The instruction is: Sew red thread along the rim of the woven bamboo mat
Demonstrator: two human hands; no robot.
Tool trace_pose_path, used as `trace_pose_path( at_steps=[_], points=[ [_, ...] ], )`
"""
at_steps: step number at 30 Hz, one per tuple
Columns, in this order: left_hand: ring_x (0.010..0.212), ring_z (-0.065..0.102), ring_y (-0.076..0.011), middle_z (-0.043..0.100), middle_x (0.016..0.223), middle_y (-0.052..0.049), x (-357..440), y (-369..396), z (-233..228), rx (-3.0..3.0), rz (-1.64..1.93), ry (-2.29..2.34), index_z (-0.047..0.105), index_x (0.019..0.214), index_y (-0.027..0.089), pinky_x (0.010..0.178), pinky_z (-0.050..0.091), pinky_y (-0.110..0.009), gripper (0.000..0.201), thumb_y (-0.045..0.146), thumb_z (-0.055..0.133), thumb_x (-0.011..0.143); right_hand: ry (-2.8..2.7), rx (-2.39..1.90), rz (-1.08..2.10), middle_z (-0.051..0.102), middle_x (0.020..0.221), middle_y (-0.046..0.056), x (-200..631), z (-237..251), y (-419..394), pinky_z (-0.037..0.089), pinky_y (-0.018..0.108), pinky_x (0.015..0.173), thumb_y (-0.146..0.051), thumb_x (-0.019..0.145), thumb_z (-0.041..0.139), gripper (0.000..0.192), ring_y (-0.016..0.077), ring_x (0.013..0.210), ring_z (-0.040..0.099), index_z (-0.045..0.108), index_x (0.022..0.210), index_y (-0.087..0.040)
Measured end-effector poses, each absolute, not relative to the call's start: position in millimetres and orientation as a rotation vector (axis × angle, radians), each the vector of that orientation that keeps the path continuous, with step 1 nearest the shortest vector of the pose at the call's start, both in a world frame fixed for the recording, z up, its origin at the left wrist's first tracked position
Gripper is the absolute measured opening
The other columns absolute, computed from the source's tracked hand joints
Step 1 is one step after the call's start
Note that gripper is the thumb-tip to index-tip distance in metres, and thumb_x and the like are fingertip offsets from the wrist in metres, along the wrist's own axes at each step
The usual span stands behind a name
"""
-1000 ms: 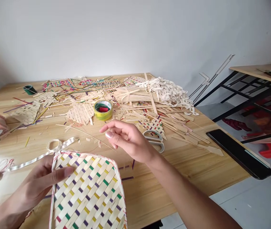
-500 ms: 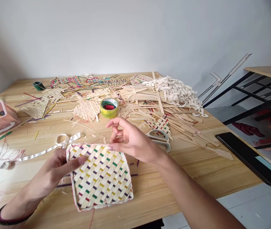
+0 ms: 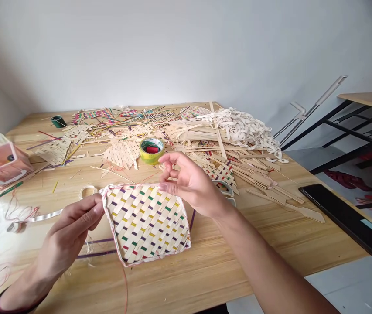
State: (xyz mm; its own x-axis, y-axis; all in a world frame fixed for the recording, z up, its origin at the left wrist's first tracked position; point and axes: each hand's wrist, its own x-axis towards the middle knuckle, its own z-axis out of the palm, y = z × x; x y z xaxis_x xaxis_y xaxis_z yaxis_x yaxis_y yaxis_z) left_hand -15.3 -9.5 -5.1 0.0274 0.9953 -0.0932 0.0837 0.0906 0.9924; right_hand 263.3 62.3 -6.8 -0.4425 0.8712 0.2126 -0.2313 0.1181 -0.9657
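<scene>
A square woven panel (image 3: 151, 222) of pale strips with coloured pieces is held tilted above the table. Its edge is bound in white ribbon with red thread. My left hand (image 3: 74, 226) pinches the panel's upper left corner, thumb in front. At the top edge, towards the right, my right hand (image 3: 194, 185) has its thumb against the rim, with its other fingers curled behind. A thin red thread (image 3: 146, 178) runs behind the top edge towards the right fingers. More red thread (image 3: 126, 283) hangs below the panel. White ribbon (image 3: 46, 216) lies behind my left hand.
A tape roll (image 3: 152, 151), scissors (image 3: 224, 187) partly behind my right wrist, and woven pieces (image 3: 122, 152) lie beyond. Loose strips and a white ribbon heap (image 3: 247, 131) spread right. A pink basket (image 3: 4, 165) stands left. A black phone (image 3: 346, 222) lies at the right edge.
My left thumb has gone from the panel's face to its upper left corner. The panel has lifted and tilted further back. My right hand stays at the top edge.
</scene>
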Motion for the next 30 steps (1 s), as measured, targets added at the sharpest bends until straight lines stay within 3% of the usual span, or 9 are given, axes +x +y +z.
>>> trace_pose_path(
  at_steps=[8, 12, 17, 26, 30],
  points=[
    [0.062, 0.029, -0.0145, 0.043, 0.066, 0.001, -19.7, -7.8, -13.1, 1.297, 1.056, 1.259, 0.072, 0.076, 0.019, 0.055, 0.029, -0.026, 0.040, 0.055, 0.074, 0.093, -1.502, -0.786, 1.320, 0.046, 0.132, 0.005, 263.8, -5.4, 63.4, 0.060, 0.030, 0.084, -0.020, 0.088, 0.078, 0.053, 0.0106, 0.086, 0.060, 0.054, 0.134, -0.031],
    [0.059, 0.025, -0.0135, 0.035, 0.062, 0.003, -23.4, -4.1, -11.0, 1.258, 1.093, 1.291, 0.076, 0.089, 0.020, 0.053, 0.024, -0.028, 0.037, 0.056, 0.073, 0.094, -1.539, -0.868, 1.220, 0.047, 0.134, 0.006, 266.5, -11.1, 68.2, 0.061, 0.032, 0.088, -0.020, 0.089, 0.076, 0.051, 0.0105, 0.086, 0.060, 0.053, 0.134, -0.030],
    [0.059, 0.024, -0.0132, 0.033, 0.061, 0.004, -28.5, -0.7, -7.3, 1.208, 1.181, 1.266, 0.075, 0.089, 0.018, 0.053, 0.022, -0.029, 0.033, 0.051, 0.075, 0.093, -1.627, -0.893, 1.174, 0.050, 0.125, 0.004, 267.2, -20.2, 71.8, 0.061, 0.032, 0.088, -0.019, 0.089, 0.076, 0.049, 0.0108, 0.087, 0.063, 0.055, 0.132, -0.028],
    [0.058, 0.026, -0.0110, 0.034, 0.059, 0.004, -33.2, -0.7, 2.1, 1.131, 1.292, 1.233, 0.076, 0.084, 0.016, 0.054, 0.022, -0.028, 0.030, 0.046, 0.080, 0.089, -1.833, -0.977, 1.320, 0.074, 0.097, 0.005, 269.3, -15.1, 71.4, 0.056, 0.034, 0.083, -0.031, 0.085, 0.086, 0.020, 0.0191, 0.090, 0.069, 0.077, 0.097, -0.018],
    [0.057, 0.026, -0.0106, 0.034, 0.058, 0.004, -36.0, 2.0, 4.3, 1.111, 1.329, 1.228, 0.076, 0.083, 0.015, 0.052, 0.022, -0.027, 0.029, 0.043, 0.080, 0.089, -1.797, -0.988, 1.349, 0.076, 0.095, 0.007, 278.5, -9.6, 77.3, 0.053, 0.034, 0.085, -0.042, 0.083, 0.087, 0.026, 0.0205, 0.090, 0.070, 0.079, 0.082, -0.018]
  ],
)
